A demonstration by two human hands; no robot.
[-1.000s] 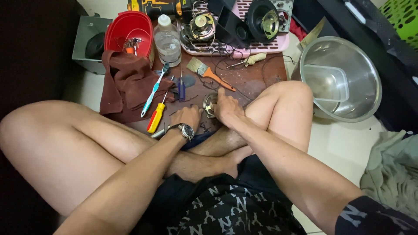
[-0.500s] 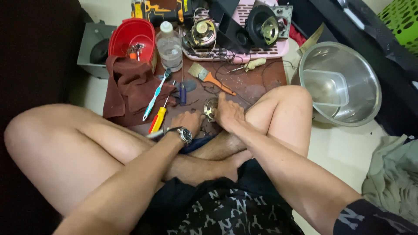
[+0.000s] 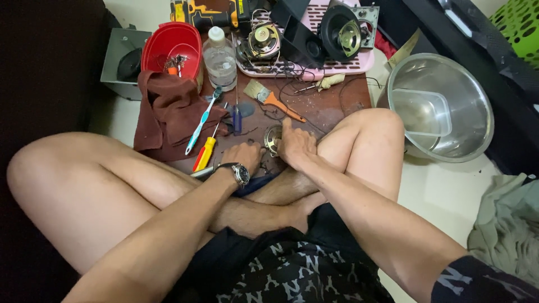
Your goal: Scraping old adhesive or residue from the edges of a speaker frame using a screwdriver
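I sit cross-legged at a low brown board [image 3: 331, 109]. Both hands meet at its near edge around a small round metal part [image 3: 273, 138], a little speaker by its look. My left hand [image 3: 245, 154], with a wristwatch, rests just left of it, fingers curled against it. My right hand [image 3: 295, 145] presses on its right side, fingers closed over its rim. Most of the part is hidden between the hands.
A yellow-handled screwdriver [image 3: 205, 152], a toothbrush [image 3: 201, 120], a blue screwdriver [image 3: 237, 116] and a paintbrush [image 3: 272, 99] lie nearby. A maroon cloth [image 3: 165, 112], red bowl [image 3: 171, 45], plastic bottle [image 3: 219, 56], speakers on a pink tray [image 3: 337, 64], and a steel basin [image 3: 443, 104] surround them.
The view has shifted slightly, so the board sits a little further right and lower in frame. Both hands stay on the small round part with almost no movement.
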